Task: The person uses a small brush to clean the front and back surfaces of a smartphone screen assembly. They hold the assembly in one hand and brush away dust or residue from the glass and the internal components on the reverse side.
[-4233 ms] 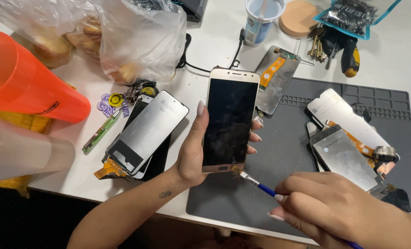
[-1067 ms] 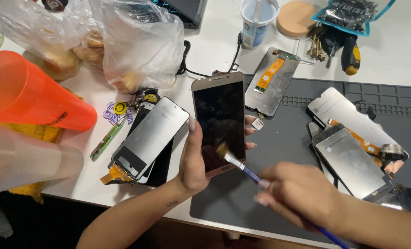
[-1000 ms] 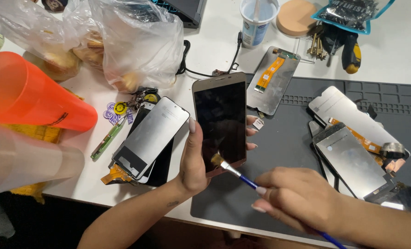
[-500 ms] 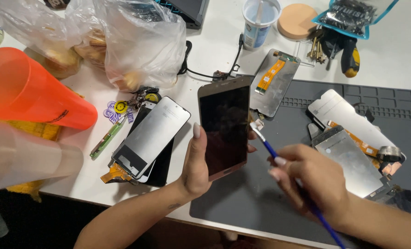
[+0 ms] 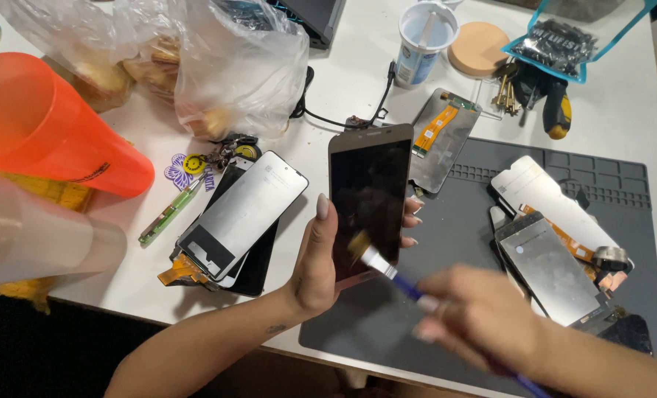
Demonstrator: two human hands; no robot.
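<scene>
While left hand [image 5: 315, 262] fingers clamp one phone [image 5: 367, 199], right hand [image 5: 476, 320] fingers pinch one brush [image 5: 376, 259].

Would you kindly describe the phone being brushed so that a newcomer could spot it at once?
Start at the dark grey mat on the white table. Above its left edge, the left hand holds up a phone while the right hand touches a blue-handled brush to its lower screen. Unlike the loose screen panels around it, it is whole, gold-framed, with dark glass.

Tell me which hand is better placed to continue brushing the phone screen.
The right hand: it holds the blue brush, bristles on the dark screen. The left hand is occupied gripping the phone.
</scene>
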